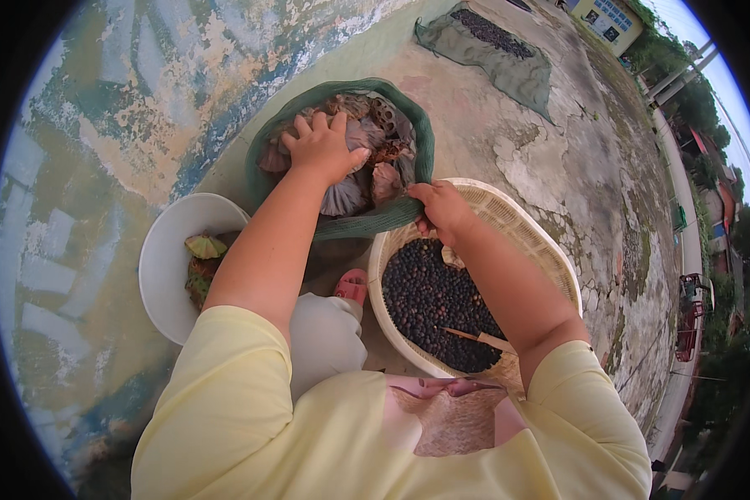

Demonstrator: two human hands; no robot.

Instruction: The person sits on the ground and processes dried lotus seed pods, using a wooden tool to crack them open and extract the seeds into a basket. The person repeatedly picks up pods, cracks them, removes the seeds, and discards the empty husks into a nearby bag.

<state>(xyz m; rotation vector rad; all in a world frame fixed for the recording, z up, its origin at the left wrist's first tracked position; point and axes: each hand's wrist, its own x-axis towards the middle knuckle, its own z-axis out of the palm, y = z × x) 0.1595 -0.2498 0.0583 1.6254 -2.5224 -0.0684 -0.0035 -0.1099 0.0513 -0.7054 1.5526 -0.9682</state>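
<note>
A green mesh bag (424, 147) with a thick rolled rim stands open before me, filled with dried brown lotus seed pods (384, 181). My left hand (325, 147) lies on the pods inside it, fingers spread, though what is under the palm is hidden. At the bag's near right rim, my right hand (444, 209) pinches the mesh. Below that hand, a cream plastic woven basket (525, 231) holds many dark lotus seeds (434, 294). A pale, narrow tool (475, 336) with a pointed brown end rests on the seeds; its exact kind is unclear.
Left of my forearm is a white bucket (162, 269) with a green lotus pod (205, 246) inside. A pink slipper (351, 285) shows between bucket and basket. A peeling painted wall (131, 125) rises at left. Farther off, dark pieces (490, 34) lie on a mesh sheet (519, 81).
</note>
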